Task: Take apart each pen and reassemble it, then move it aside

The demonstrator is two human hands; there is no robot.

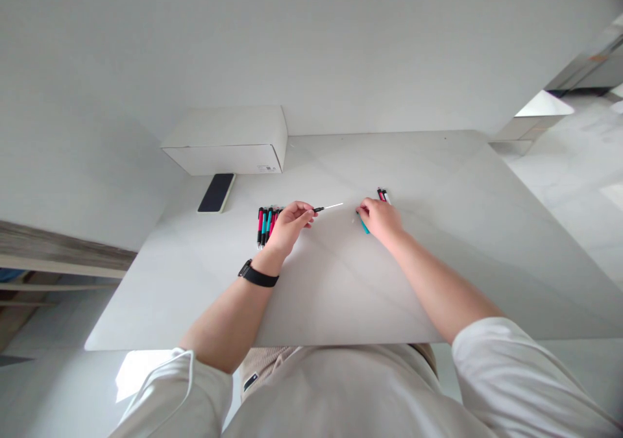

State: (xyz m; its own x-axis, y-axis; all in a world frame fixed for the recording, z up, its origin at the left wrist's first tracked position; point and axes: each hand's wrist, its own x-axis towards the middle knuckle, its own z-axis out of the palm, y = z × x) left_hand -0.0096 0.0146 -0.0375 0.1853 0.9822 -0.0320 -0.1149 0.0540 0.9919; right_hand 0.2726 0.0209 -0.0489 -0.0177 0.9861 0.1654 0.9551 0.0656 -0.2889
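Observation:
My left hand (291, 224) is closed on the black front part of a pen (318, 209), from which a thin white refill (333, 206) sticks out to the right. To the right of it, my right hand (379, 218) pinches a teal pen barrel (365, 226) that slants down under the fingers. A gap separates the refill tip from the right fingertips. Several red, teal and black pens (264, 225) lie side by side, partly hidden behind my left hand. Beyond my right hand lie a red and black pen (381, 194) and a white and black one (387, 196), both partly covered by it.
A long white box (219, 159) stands against the wall at the table's back left. In front of it lies a phone (217, 193) with a dark screen. The white table (331, 308) has its front edge close to my body.

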